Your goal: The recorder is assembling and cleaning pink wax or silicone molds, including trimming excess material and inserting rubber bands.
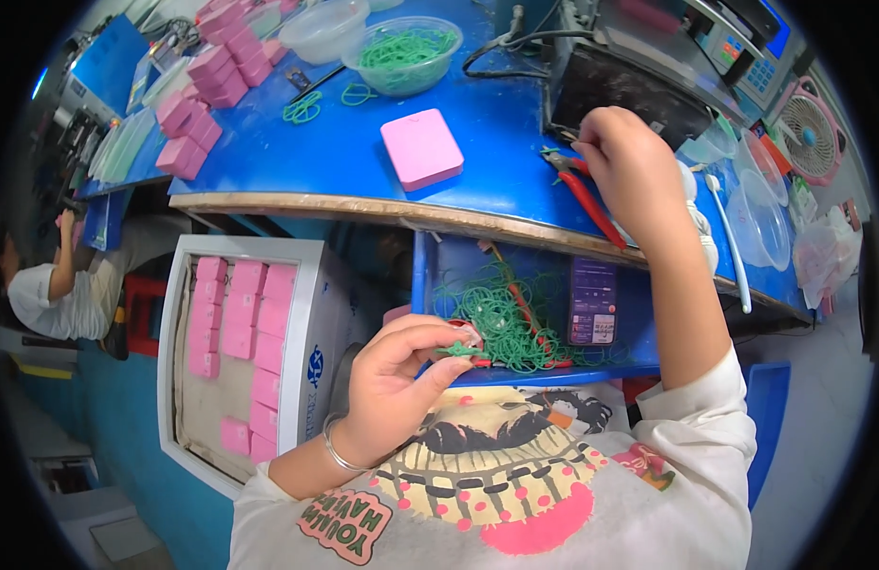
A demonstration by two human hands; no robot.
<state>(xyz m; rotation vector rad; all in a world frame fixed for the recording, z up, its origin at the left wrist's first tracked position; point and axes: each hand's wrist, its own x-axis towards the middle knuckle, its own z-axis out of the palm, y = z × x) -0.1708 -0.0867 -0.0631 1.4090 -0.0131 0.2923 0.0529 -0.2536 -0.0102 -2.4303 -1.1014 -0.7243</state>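
My left hand (392, 375) is closed in a pinch over the open blue drawer, holding a small green piece (458, 351) that looks like bundled thin wire. My right hand (631, 166) is raised over the right of the blue table, its fingertips pressed together. Whatever lies in those fingertips is too small to make out. Right beside it lie red-handled cutting pliers (591, 199). A pink square block (422, 149) rests on the table to the left. Tangled green wire loops (506, 318) fill part of the drawer below.
The blue drawer (515, 377) also holds a purple box (593, 299). At the left stands a white crate (295, 361) of pink blocks. A clear bowl (401, 81) of green loops sits at the back. Dark equipment (629, 90) stands behind my right hand. Another person (69, 294) sits far left.
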